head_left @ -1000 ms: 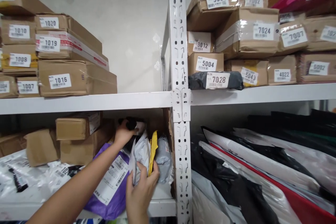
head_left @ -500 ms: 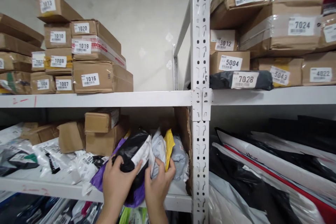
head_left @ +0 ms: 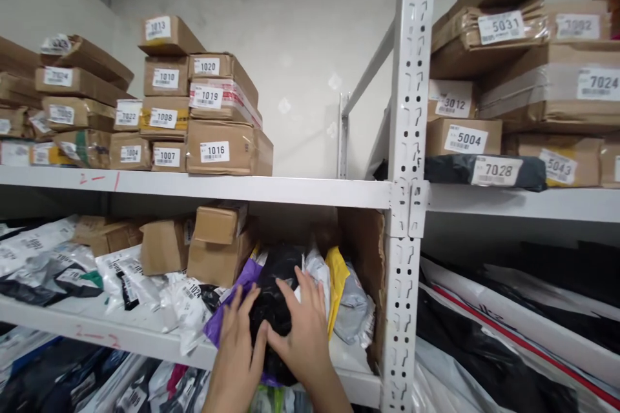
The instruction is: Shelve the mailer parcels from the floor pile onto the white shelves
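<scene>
A black plastic mailer [head_left: 276, 300] stands among other soft parcels on the lower shelf, with both my hands round its front part. My left hand [head_left: 237, 342] grips its left side, fingertips beside a purple mailer [head_left: 242, 281]. My right hand [head_left: 307, 332] grips the right side, its fingers reaching up along the black plastic. The thumbs nearly meet in front. Just right of these fingers stand a white plastic parcel [head_left: 318, 271], a yellow mailer [head_left: 335, 284] and a grey plastic parcel [head_left: 354, 310]. The black mailer's far side is hidden.
Labelled cardboard boxes [head_left: 220, 148] are stacked on the upper shelf [head_left: 290, 190]. A white perforated post [head_left: 404, 142] rises at right. Small boxes [head_left: 213, 248] and white bagged parcels [head_left: 188, 303] lie left of my hands. Cardboard [head_left: 371, 271] lines the shelf's right end.
My right hand has left the white and yellow parcels and moved left onto the black mailer. The mailer's white label is now mostly covered. The view has shifted left.
</scene>
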Available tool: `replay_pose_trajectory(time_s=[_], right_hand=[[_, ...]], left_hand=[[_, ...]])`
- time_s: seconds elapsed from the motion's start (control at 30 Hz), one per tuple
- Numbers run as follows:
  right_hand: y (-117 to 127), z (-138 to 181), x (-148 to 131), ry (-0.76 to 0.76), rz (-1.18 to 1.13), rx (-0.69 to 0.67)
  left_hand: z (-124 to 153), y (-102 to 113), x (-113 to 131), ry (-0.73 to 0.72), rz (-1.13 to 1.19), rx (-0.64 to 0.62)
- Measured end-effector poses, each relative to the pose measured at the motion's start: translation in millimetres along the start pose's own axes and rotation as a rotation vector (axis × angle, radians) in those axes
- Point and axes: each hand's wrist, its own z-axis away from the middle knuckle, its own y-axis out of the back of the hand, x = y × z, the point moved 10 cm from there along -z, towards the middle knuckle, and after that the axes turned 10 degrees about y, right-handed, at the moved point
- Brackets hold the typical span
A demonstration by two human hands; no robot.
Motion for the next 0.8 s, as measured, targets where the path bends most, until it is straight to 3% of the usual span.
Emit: replay_pose_trajectory(time_s=[0.07,0.13,0.2,0.23,0.47,0.63,0.8], right_hand=[[-8.0,2.3,9.5,-0.058,0.001,-0.017],[-11.4,6.1,13.0,-0.086,0.023,-0.006],[-10.6,8.6,10.5,-0.082,0.052,0.015],[-9.5,9.1,8.7,-0.08,0.062,0.021],[-1.6,7.1,15.5,-0.164,-0.052,-0.003],[-2.1,6.3,19.2,-0.154,-0.017,0.024],[-17.2,8.6,17.5,-0.217,0.152,-0.014]], left_hand=[[14.5,30.4,-12.0,0.043,0.003,0.296],[29.1,34.7,-39.9,0.263,0.13,0.402],[37.4,14.5,-61.1,0.444,0.278,0.319],[38.9,4.4,-64.1,0.469,0.313,0.274],[16.0,-27.8,-24.0,0.103,0.31,0.087],[-16.6,-22.9,-15.7,0.095,0.518,0.025],[-16.1,-5.1,-14.9,0.118,0.031,0.106]])
